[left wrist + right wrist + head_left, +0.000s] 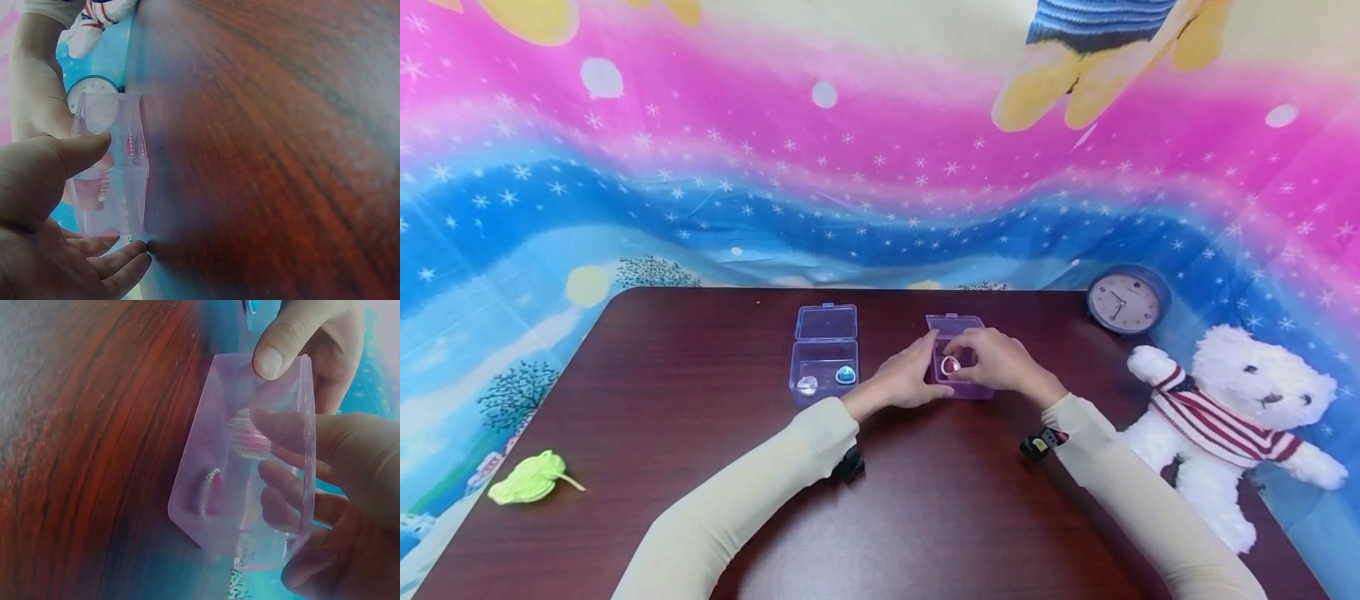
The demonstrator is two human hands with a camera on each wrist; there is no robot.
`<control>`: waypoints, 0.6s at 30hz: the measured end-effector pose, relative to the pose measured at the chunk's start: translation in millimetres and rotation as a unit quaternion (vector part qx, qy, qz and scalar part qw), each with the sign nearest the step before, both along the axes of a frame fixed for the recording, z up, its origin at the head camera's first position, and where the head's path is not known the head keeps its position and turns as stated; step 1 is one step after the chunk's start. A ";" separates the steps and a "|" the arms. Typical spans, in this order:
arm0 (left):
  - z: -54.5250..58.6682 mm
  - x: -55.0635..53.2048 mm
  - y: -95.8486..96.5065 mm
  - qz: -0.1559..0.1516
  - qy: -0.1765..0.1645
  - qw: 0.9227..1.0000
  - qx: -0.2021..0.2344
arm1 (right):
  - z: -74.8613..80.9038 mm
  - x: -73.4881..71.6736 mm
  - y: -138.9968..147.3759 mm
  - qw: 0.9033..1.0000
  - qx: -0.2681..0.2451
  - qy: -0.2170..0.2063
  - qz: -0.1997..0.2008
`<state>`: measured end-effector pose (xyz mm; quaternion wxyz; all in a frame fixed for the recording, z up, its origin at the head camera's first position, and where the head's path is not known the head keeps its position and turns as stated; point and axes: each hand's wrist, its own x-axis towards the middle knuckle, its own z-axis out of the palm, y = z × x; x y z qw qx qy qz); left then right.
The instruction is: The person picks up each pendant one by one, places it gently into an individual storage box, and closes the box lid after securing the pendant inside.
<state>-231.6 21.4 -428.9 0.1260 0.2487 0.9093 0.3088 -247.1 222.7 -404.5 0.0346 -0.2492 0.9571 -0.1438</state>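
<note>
In the head view my right hand reaches into a pink see-through plastic box whose lid stands raised at the back. Its thumb and fingers pinch a pink-red gem with a sparkling silver rim, inside the walls. A second pink gem shows low in the box in the right wrist view. My left hand steadies the box at its left side, the thumb on the front wall and the fingers by the side.
Left of the hands an open clear box holds a blue gem and a clear gem. A round clock and a white teddy bear stand on the right. A green leaf-shaped item lies far left on the table.
</note>
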 end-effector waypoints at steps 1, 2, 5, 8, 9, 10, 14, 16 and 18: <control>0.2 0.1 -0.1 0.000 -0.001 1.000 0.000 | -0.4 0.0 0.5 1.000 -0.001 0.002 0.001; 0.2 0.1 -0.1 0.000 -0.001 1.000 -0.001 | -0.9 -0.2 1.2 1.000 -0.003 0.003 0.003; 0.1 -0.2 0.1 0.001 -0.002 1.000 -0.003 | -1.7 -0.7 5.1 1.000 -0.021 0.008 0.016; -0.4 -0.4 0.7 0.002 0.001 1.000 -0.008 | -0.1 -1.1 10.3 0.998 -0.060 0.024 0.022; -0.6 -0.4 0.8 0.003 0.001 1.000 -0.007 | 1.1 -1.3 12.2 0.996 -0.077 0.032 0.019; -0.9 -0.3 0.9 0.004 0.001 1.000 -0.004 | 2.0 -1.8 14.2 0.995 -0.095 0.040 0.011; -3.0 -1.0 0.5 0.012 -0.009 0.999 0.050 | 4.5 -5.5 23.6 0.985 -0.158 0.057 -0.045; -4.1 -2.9 0.2 0.015 -0.031 0.993 0.112 | 3.6 -8.1 28.3 0.981 -0.172 0.044 -0.084; -5.3 -4.1 -1.3 0.024 -0.075 0.982 0.170 | 0.0 -10.2 31.4 0.979 -0.164 0.016 -0.119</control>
